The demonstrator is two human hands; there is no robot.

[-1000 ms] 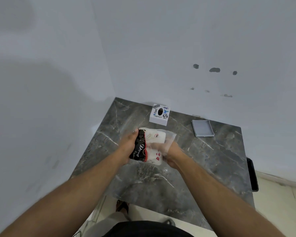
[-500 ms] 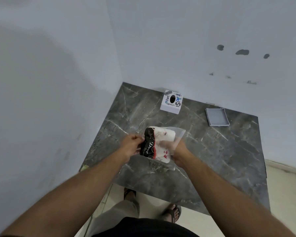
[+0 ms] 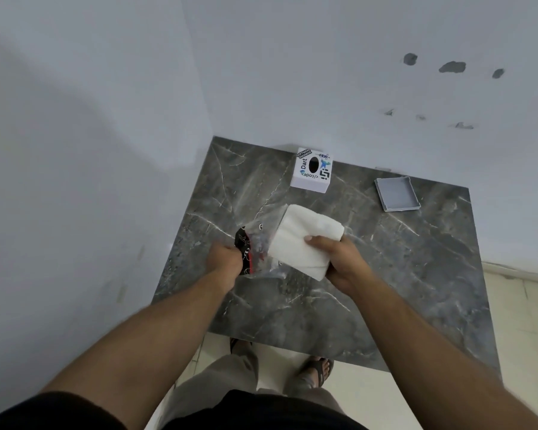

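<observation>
A folded white stack of tissues is out of its wrapper, gripped by my right hand with the thumb on top. My left hand holds the clear plastic wrapper by its black and red printed end. Both are just above the grey marble table, near its middle. The wrapper's open end lies next to the tissues.
A white tissue box with stickers and an oval slot stands at the back of the table against the wall. A shallow grey lid lies at the back right. Walls close off the left and far sides. My feet are below the front edge.
The white tissue stack was inside the wrapper before; my right hand has now pulled it out to the right. My left hand still holds the wrapper's printed end.
</observation>
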